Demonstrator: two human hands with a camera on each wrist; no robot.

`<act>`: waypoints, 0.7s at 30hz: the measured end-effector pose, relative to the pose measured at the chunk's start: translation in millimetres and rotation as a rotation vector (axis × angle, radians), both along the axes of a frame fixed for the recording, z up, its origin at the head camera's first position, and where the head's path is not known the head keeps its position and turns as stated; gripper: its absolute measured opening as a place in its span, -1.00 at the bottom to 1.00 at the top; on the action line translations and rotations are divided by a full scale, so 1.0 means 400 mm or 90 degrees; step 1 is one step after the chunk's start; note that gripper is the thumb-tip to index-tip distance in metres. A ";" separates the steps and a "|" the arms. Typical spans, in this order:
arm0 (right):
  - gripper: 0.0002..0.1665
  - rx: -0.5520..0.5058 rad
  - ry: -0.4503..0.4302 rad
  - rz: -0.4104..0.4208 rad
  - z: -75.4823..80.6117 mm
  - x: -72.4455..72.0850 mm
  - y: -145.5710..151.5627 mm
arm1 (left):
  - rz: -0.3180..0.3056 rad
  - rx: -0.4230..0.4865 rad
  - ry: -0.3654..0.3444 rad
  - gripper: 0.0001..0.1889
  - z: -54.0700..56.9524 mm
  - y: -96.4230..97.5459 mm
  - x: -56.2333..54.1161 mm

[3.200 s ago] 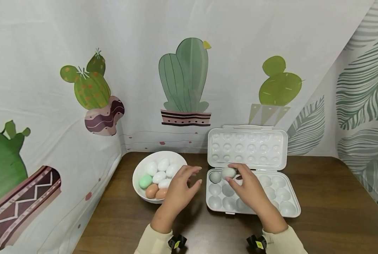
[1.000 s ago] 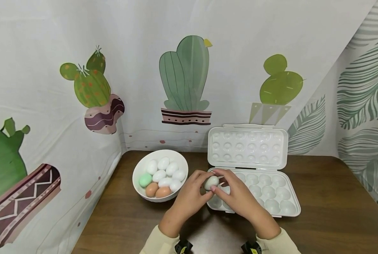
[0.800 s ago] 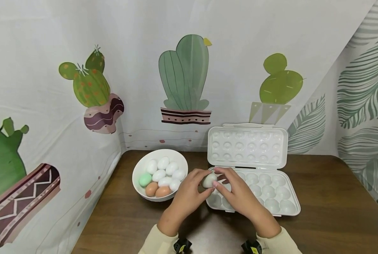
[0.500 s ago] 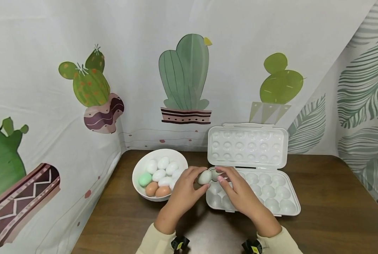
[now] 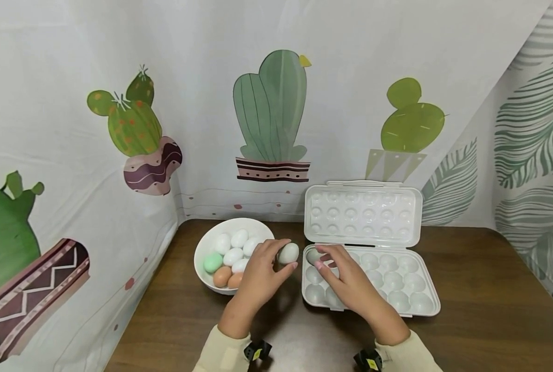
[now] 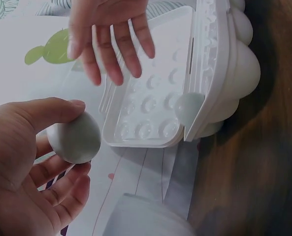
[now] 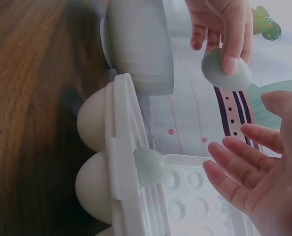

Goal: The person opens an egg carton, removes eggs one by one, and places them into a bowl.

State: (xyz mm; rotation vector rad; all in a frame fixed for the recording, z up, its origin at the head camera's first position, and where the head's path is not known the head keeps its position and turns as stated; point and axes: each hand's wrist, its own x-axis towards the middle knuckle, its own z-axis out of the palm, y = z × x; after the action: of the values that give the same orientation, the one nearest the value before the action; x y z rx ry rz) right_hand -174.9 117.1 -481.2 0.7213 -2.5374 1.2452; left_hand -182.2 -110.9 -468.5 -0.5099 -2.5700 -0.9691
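Note:
Between its thumb and fingers, my left hand (image 5: 260,273) holds a pale grey-green egg (image 5: 288,253) above the table, in the space between bowl and carton. The left wrist view shows the same egg (image 6: 78,138) pinched near the fingertips. My right hand (image 5: 352,277) hovers over the left part of the white egg carton (image 5: 433,310), fingers spread and holding nothing. Another pale egg (image 5: 312,257) sits in the carton's back left cup, beside the right fingertips. The right hand hides some of the cups. The carton's lid (image 5: 362,245) stands raised at the back.
Left of the carton stands a white bowl (image 5: 200,271) with several white eggs (image 5: 233,257), a green egg (image 5: 212,263) and two brown eggs (image 5: 222,277). My left hand partly covers its right side. A printed cloth (image 5: 211,129) hangs behind the brown table (image 5: 485,289).
Earlier my right hand held the egg over the carton while the left was empty. The egg has passed to my left hand, which has moved left with it; the right has let go.

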 end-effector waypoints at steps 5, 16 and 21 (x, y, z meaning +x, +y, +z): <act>-0.51 0.011 -0.005 -0.004 -0.010 -0.005 -0.002 | 0.017 0.009 -0.016 -0.48 0.005 -0.011 -0.002; -0.43 0.041 0.007 -0.029 -0.033 -0.011 -0.004 | 0.044 0.030 -0.032 -0.49 0.003 -0.036 -0.013; -0.41 0.064 0.017 -0.051 -0.044 -0.016 -0.005 | 0.060 0.037 -0.042 -0.51 0.003 -0.049 -0.018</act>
State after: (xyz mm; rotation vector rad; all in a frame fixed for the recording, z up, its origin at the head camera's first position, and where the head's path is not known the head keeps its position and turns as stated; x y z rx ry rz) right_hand -181.4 115.3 -498.8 0.6450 -2.5951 1.0818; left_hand -189.5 -130.7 -467.3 -0.3441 -2.5890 -1.0416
